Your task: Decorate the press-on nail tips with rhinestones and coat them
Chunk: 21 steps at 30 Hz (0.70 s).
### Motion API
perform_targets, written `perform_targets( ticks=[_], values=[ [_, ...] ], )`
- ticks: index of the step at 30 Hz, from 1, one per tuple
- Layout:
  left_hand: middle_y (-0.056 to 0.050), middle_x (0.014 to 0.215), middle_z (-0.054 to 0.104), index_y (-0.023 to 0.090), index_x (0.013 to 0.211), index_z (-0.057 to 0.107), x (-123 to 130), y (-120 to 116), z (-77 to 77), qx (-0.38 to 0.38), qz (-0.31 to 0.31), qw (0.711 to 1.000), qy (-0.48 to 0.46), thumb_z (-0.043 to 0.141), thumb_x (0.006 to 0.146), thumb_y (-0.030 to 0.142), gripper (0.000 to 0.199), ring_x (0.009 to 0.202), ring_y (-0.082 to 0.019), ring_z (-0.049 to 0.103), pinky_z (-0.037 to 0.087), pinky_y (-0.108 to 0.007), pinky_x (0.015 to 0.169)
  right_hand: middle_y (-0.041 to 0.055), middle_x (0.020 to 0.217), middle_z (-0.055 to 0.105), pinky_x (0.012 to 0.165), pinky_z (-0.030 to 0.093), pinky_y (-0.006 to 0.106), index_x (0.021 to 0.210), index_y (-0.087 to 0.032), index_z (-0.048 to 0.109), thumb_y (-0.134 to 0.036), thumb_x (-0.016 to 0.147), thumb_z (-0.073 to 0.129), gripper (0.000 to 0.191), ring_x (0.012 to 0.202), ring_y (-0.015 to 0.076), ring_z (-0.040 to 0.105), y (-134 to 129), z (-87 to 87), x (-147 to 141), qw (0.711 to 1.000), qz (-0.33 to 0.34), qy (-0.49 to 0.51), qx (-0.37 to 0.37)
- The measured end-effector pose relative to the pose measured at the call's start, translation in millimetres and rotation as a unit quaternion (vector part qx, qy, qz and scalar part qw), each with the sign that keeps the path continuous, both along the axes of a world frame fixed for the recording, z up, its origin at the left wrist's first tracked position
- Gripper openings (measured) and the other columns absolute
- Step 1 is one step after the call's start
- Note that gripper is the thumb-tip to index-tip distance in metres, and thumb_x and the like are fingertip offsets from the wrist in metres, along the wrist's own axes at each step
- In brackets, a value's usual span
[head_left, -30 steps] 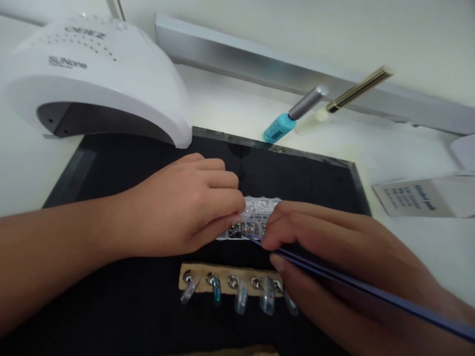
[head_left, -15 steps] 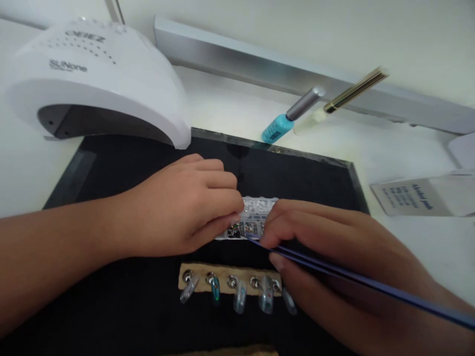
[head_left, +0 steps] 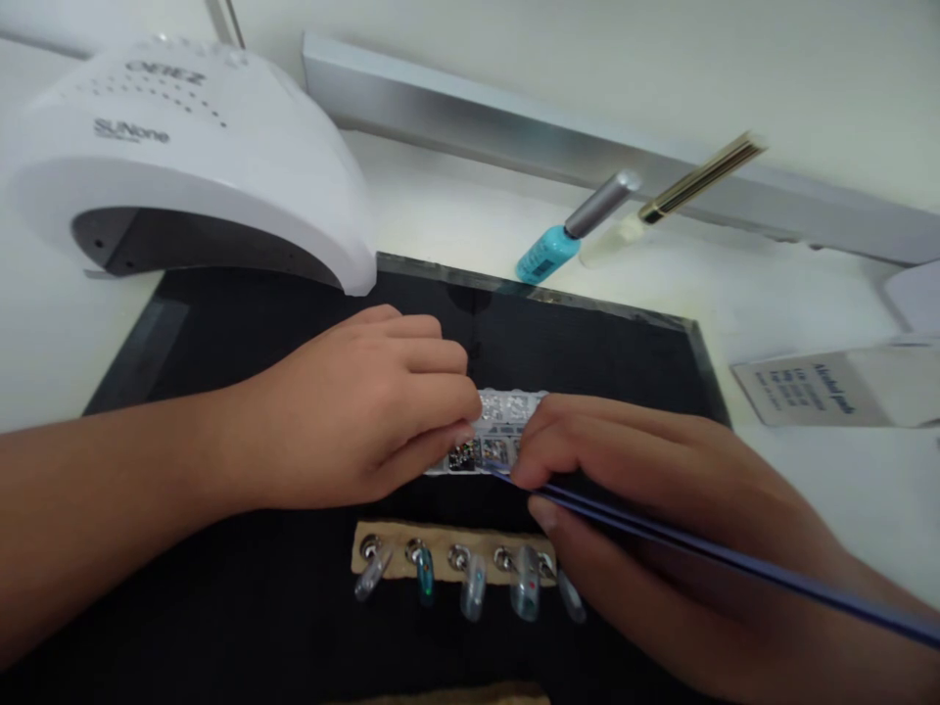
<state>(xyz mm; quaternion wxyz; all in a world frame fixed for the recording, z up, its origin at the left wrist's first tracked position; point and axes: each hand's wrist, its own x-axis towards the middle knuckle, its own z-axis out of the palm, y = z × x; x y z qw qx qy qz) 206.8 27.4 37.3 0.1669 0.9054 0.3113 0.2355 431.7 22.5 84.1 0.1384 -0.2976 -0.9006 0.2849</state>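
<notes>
A clear compartment box of rhinestones (head_left: 506,429) lies on the black mat. My left hand (head_left: 382,406) is closed at its left side, thumb and finger gripping the box there. My right hand (head_left: 653,529) pinches a pair of blue tweezers (head_left: 661,540), whose tips reach into the near row of compartments beside the dark stones (head_left: 464,455). Whether the tips hold a stone is too small to tell. Just in front of the box, a tan strip (head_left: 441,558) bears several false nails on metal mounts, among them a teal nail (head_left: 425,576); the rightmost is partly behind my right hand.
A white nail lamp (head_left: 220,157) stands at the back left. Behind the black mat (head_left: 294,597) are a turquoise polish bottle (head_left: 547,255) and a gold-capped bottle (head_left: 697,181). An alcohol pad box (head_left: 808,390) lies to the right. Another tan strip (head_left: 470,697) shows at the bottom edge.
The tweezers and my right hand have shifted very slightly left. My left hand keeps its grip on the box, and the nails stay in place.
</notes>
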Motion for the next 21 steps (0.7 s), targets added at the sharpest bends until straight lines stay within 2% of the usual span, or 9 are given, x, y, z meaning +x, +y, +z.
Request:
perform_targets(
  ticks=[21],
  values=[
    [-0.003,0.081,0.063,0.016,0.089,0.07,0.5,0.3,1.1,0.002,-0.002,1.0,0.001,0.048,0.097,0.022,0.024,0.079,-0.017,0.054,0.038,-0.033,0.072,-0.0018,0.071,0.06,0.054,0.047,0.023,0.087,-0.02,0.053,-0.005,0.081,0.051,0.016,0.058,0.0102,0.055,0.8,2.2,-1.2,1.0,-0.003,-0.006,0.008]
  ],
)
